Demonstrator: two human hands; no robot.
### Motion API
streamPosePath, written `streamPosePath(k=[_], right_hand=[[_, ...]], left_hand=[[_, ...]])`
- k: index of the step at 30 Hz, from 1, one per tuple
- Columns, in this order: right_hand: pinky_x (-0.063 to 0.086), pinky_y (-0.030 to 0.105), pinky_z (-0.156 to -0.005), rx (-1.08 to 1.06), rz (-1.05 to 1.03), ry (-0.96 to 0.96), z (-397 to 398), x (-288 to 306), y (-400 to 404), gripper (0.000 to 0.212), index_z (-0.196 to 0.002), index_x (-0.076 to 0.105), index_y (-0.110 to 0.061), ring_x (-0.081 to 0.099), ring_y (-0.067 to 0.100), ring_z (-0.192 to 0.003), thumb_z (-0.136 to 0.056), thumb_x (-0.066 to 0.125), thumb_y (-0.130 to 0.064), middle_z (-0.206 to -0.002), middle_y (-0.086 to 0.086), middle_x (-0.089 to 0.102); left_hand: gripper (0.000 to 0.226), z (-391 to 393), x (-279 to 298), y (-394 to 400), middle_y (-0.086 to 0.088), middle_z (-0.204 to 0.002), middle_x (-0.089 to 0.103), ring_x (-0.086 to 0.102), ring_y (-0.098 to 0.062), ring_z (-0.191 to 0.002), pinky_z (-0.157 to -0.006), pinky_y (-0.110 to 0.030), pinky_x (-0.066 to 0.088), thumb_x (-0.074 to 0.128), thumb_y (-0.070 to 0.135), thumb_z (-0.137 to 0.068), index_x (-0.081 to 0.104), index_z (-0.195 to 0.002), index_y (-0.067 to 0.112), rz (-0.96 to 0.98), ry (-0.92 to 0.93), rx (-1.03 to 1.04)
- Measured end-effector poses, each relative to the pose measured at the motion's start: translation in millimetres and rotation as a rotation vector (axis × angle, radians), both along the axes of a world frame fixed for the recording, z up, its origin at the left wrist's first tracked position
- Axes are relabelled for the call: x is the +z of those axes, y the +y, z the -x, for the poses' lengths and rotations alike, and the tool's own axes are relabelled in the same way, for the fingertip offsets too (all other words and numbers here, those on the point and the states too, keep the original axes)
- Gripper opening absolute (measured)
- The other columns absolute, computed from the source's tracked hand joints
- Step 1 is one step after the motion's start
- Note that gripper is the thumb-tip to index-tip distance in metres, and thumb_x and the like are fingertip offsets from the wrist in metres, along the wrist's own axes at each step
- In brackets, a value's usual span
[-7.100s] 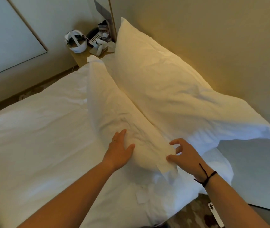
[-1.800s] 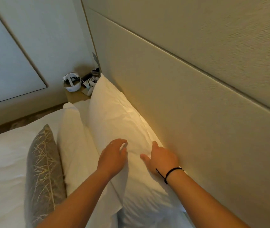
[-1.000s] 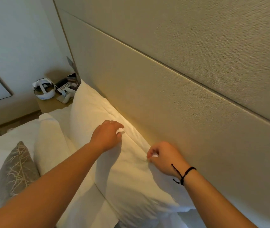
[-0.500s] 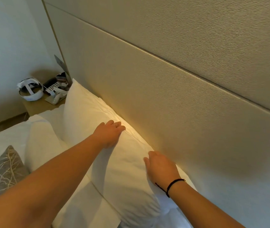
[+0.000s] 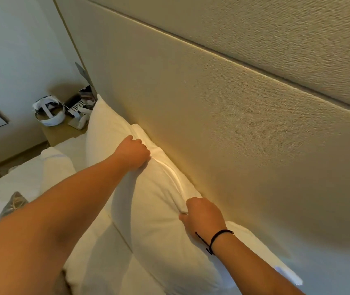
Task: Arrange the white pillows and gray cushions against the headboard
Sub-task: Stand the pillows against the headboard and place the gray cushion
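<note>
Pillow seating against headboard — top-seam grip

Item: back white pillow (image 5: 161,220), standing on edge, upper seam touching or all but touching headboard (image 5: 223,128); lower edge hidden behind front white pillow (image 5: 105,252). Runs from far left corner near nightstand (image 5: 63,133) to near right.

Grip, left hand (image 5: 132,152): fingers curled into a fist on top seam, toward far end; fabric bunched beneath knuckles. Grip, right hand (image 5: 203,216): thumb and curled fingers pinching same seam, nearer end; black cord at wrist. Both hands on upper edge, apart along it, with a raised fold of cover between.

Position relative to hands: pillow body below and to left of both hands; headboard just beyond, to right. Front white pillow lying lower, near left of back one, touching it. Gray cushion (image 5: 13,204) well apart at near left on bed (image 5: 5,184), only a corner visible.

Handling notes, as judgement: lift by seam evenly at both points, shake filling downward, set upright flush to headboard. Avoid pulling one end harder; likely skew or slump toward front pillow. Smooth raised fold once seated. Soft filling; expected to sag if released leaning forward. Release only when standing without support.

Remaining, as judgement: front pillow and gray cushion still to be squared.
</note>
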State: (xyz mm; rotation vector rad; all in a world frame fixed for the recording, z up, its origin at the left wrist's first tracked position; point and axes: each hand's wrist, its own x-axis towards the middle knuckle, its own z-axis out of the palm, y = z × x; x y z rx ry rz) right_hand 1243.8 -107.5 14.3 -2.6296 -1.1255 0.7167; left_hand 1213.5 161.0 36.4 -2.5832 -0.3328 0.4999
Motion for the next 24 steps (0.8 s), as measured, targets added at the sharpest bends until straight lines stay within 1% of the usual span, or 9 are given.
streamPosePath(k=[2,6,8,11,14,18,20,22,24], right_hand=[[0.036,0.029,-0.058,0.006,-0.043,-0.024,3.2,0.8,-3.0,0.038,-0.063,0.036,-0.024,0.048,0.019,-0.065,-0.094,0.055,-0.037,-0.064,-0.007,0.041],[0.027,0.025,-0.052,-0.007,-0.169,-0.089,9.7,14.0,-19.6,0.031,-0.070,0.036,-0.027,0.041,0.014,-0.064,-0.096,0.050,-0.038,-0.065,-0.012,0.035],[0.017,0.021,-0.048,-0.009,-0.210,-0.113,15.3,23.0,-29.1,0.031,-0.070,0.035,-0.029,0.038,0.012,-0.064,-0.095,0.049,-0.040,-0.063,-0.013,0.032],[0.014,0.020,-0.049,-0.005,-0.272,-0.164,28.4,32.1,-39.6,0.030,-0.071,0.035,-0.030,0.037,0.011,-0.062,-0.093,0.052,-0.040,-0.062,-0.014,0.030],[0.022,0.023,-0.052,-0.034,-0.326,-0.194,30.3,35.6,-42.5,0.026,-0.074,0.043,-0.028,0.040,0.008,-0.065,-0.094,0.052,-0.042,-0.071,-0.014,0.043],[0.039,0.031,-0.062,-0.091,-0.216,-0.069,20.0,40.8,-51.0,0.037,-0.085,0.056,-0.026,0.053,0.013,-0.075,-0.094,0.041,-0.059,-0.083,-0.010,0.058],[0.040,0.031,-0.061,-0.117,-0.170,0.028,13.7,47.9,-67.3,0.048,-0.079,0.054,-0.029,0.053,0.013,-0.071,-0.092,0.031,-0.069,-0.077,-0.009,0.058],[0.037,0.030,-0.060,-0.173,-0.169,0.136,6.0,55.2,-90.2,0.052,-0.068,0.048,-0.029,0.048,0.012,-0.062,-0.095,0.023,-0.067,-0.066,-0.009,0.052],[0.035,0.032,-0.062,-0.247,-0.185,0.234,-1.9,60.9,-114.5,0.055,-0.070,0.048,-0.019,0.044,0.016,-0.062,-0.099,0.021,-0.057,-0.067,-0.003,0.050]], left_hand=[[0.030,5.2,-3.5,3.4,0.005,-0.101,0.068,0.058,-0.018,-0.095,-0.083,-0.034,0.039,0.039,0.038,-0.100,0.067,-0.106,0.027,0.024,-0.062,-0.014],[0.021,11.6,12.1,13.7,0.005,-0.104,0.068,0.058,-0.018,-0.098,-0.071,-0.032,0.037,0.046,0.028,-0.098,0.064,-0.110,0.028,0.055,-0.226,-0.014],[0.020,15.1,25.4,15.8,0.006,-0.106,0.069,0.058,-0.018,-0.098,-0.070,-0.032,0.040,0.052,0.024,-0.096,0.063,-0.112,0.029,0.074,-0.291,-0.022],[0.020,25.4,35.9,14.7,0.006,-0.107,0.069,0.058,-0.018,-0.096,-0.069,-0.034,0.046,0.057,0.025,-0.095,0.063,-0.113,0.030,0.083,-0.390,-0.003],[0.019,29.7,37.7,7.3,0.004,-0.108,0.068,0.059,-0.020,-0.097,-0.066,-0.034,0.041,0.055,0.025,-0.096,0.062,-0.113,0.028,0.097,-0.433,0.084],[0.025,23.2,35.2,-16.7,-0.001,-0.107,0.068,0.059,-0.024,-0.099,-0.078,-0.036,0.041,0.045,0.023,-0.099,0.058,-0.119,0.029,0.154,-0.334,0.218],[0.031,17.4,33.8,-34.2,0.000,-0.114,0.068,0.059,-0.024,-0.107,-0.096,-0.042,0.039,0.037,0.026,-0.101,0.057,-0.124,0.033,0.286,-0.282,0.141],[0.036,12.0,38.2,-55.9,0.005,-0.126,0.064,0.054,-0.022,-0.120,-0.110,-0.048,0.025,0.032,0.033,-0.101,0.058,-0.125,0.037,0.502,-0.194,0.081],[0.039,6.1,45.0,-79.4,0.008,-0.130,0.062,0.052,-0.020,-0.123,-0.111,-0.050,0.021,0.029,0.046,-0.100,0.060,-0.122,0.038,0.666,-0.088,0.063]])
